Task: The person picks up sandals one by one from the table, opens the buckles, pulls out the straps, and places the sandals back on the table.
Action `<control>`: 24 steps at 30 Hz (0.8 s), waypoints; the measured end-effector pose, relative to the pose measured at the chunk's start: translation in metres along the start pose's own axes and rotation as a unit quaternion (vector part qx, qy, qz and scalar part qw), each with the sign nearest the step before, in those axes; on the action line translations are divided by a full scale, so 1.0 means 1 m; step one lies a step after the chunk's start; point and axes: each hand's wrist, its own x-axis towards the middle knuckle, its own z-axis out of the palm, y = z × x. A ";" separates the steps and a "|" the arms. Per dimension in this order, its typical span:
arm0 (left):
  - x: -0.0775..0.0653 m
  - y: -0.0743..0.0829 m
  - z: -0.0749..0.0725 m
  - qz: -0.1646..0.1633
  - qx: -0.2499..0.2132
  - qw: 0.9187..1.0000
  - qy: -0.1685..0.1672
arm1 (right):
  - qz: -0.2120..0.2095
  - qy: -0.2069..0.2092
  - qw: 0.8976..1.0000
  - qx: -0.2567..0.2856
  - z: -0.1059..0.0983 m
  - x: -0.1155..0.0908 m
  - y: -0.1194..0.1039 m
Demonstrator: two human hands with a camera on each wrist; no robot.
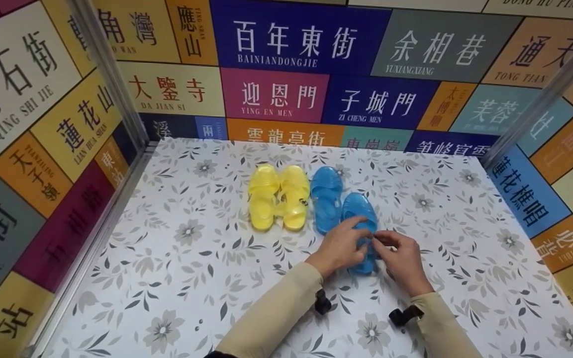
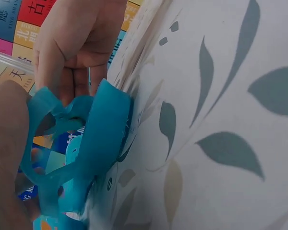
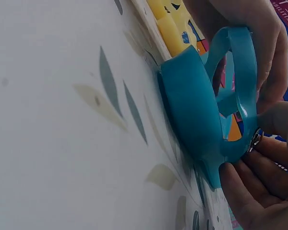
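Note:
Both hands are at the nearer blue sandal (image 1: 358,205), which lies sole down on the floral surface. My left hand (image 1: 340,247) reaches over its left side, fingers at the ankle strap. From the other side my right hand (image 1: 405,257) pinches the strap by a small metal buckle (image 3: 255,140), thumb and fingers curled close to it. The strap stands up in a loop above the heel in the right wrist view. The sandal's middle is hidden under the hands in the head view. Another blue sandal (image 1: 327,199) lies just left of it, slightly farther back.
A pair of yellow sandals (image 1: 262,199) lies side by side left of the blue ones, one with a small dark buckle (image 1: 304,202). The white floral tabletop (image 1: 167,268) is bounded by printed panels (image 1: 276,94) at the back and sides.

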 end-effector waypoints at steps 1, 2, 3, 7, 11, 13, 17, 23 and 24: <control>-0.001 0.001 0.000 0.014 0.003 1.000 0.018 | -0.004 0.001 1.000 -0.001 0.000 0.000 0.000; -0.002 0.001 0.000 0.027 0.001 0.999 0.039 | -0.008 0.002 1.000 0.000 0.001 0.001 -0.001; -0.003 0.001 0.000 0.038 -0.003 0.997 0.063 | -0.012 0.002 1.000 0.002 0.001 0.001 -0.001; -0.007 0.004 0.001 0.070 -0.022 0.987 0.146 | -0.029 -0.009 0.999 0.008 0.002 0.001 -0.002; -0.015 0.008 0.000 0.057 -0.027 0.984 0.166 | -0.033 -0.033 0.999 0.006 0.001 -0.002 -0.003; -0.020 0.011 -0.002 0.034 -0.029 0.987 0.153 | -0.032 -0.042 0.999 -0.002 0.000 -0.003 -0.003; -0.030 0.016 -0.008 -0.016 -0.040 0.993 0.114 | -0.018 -0.060 0.998 -0.018 -0.002 -0.005 -0.003; -0.045 0.016 -0.003 -0.061 -0.083 0.988 0.111 | 0.036 -0.104 0.994 -0.015 -0.005 -0.014 0.000; -0.048 0.016 -0.002 -0.068 -0.097 0.987 0.112 | 0.043 -0.109 0.993 -0.016 -0.005 -0.016 0.000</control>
